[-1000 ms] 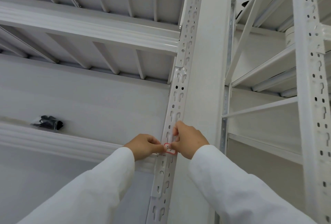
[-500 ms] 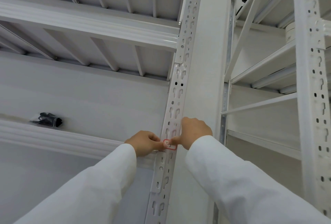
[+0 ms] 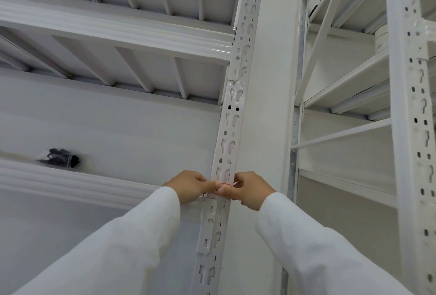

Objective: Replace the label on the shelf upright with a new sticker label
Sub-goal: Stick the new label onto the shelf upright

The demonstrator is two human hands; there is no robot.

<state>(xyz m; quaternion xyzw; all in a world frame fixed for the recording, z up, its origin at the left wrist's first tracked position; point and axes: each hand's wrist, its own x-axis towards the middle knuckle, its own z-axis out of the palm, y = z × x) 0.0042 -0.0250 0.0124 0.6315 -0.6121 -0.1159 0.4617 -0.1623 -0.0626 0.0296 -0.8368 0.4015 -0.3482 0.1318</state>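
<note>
A white slotted shelf upright (image 3: 232,115) runs from top to bottom through the middle of the view. A small white label with a red border (image 3: 224,185) sits on its face at hand height, mostly covered by fingers. My left hand (image 3: 190,185) comes from the left and its thumb presses on the label's left part. My right hand (image 3: 249,188) comes from the right, thumb on the label's lower right part, fingers curled at the upright's edge. A small white tip sticks out beside the right fingers.
White shelf beams (image 3: 113,28) and decking cross overhead on the left. A black bundle (image 3: 60,158) lies on the lower left shelf (image 3: 70,184). Another white rack (image 3: 410,129) stands on the right, with a white round container (image 3: 382,40) on its upper shelf.
My right hand has dropped from above the label to its right side, the thumb now on the label. My left hand stays at the label's left edge.
</note>
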